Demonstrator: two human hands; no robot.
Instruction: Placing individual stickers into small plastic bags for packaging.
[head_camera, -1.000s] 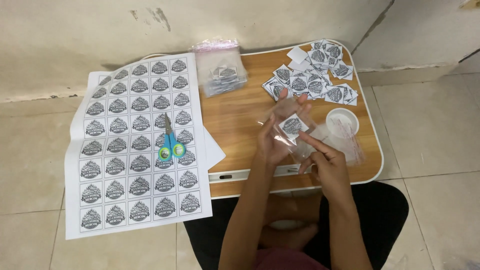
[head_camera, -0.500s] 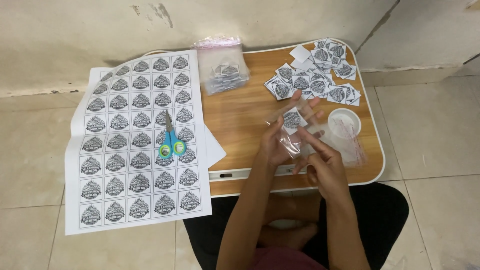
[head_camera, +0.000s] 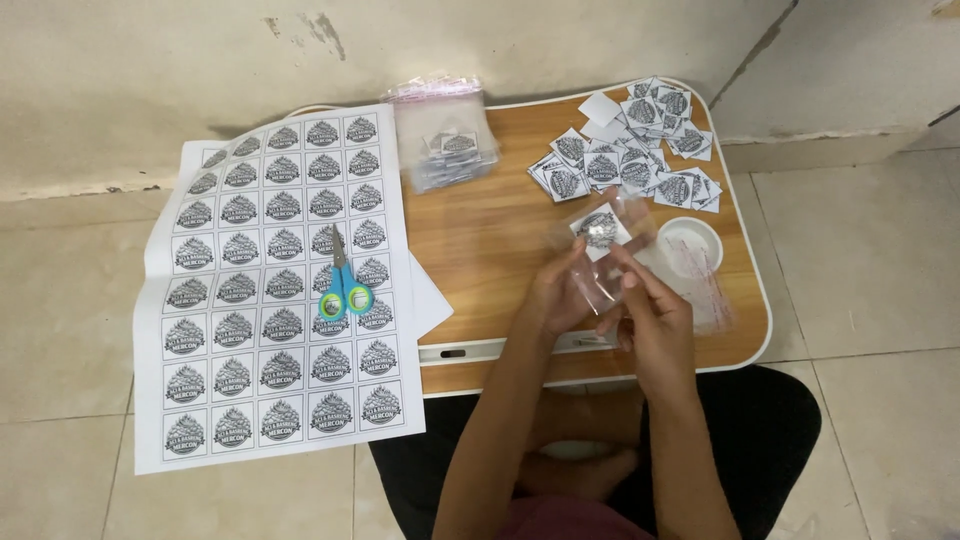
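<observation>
Both hands meet over the right half of a small wooden lap table. My left hand and my right hand together hold a small clear plastic pouch with one square printed label inside it. The fingers pinch the pouch's lower edge. A heap of cut-out square labels lies at the table's far right corner, just beyond the pouch.
A large sheet of uncut printed labels hangs over the table's left edge, with blue-and-green scissors on it. A zip bag of filled pouches sits at the back. A white round lid and empty pouches lie at right. Tiled floor surrounds.
The hands have shifted slightly, and the pouch with the label now sits a bit higher between the fingers. Nothing else on the table has moved.
</observation>
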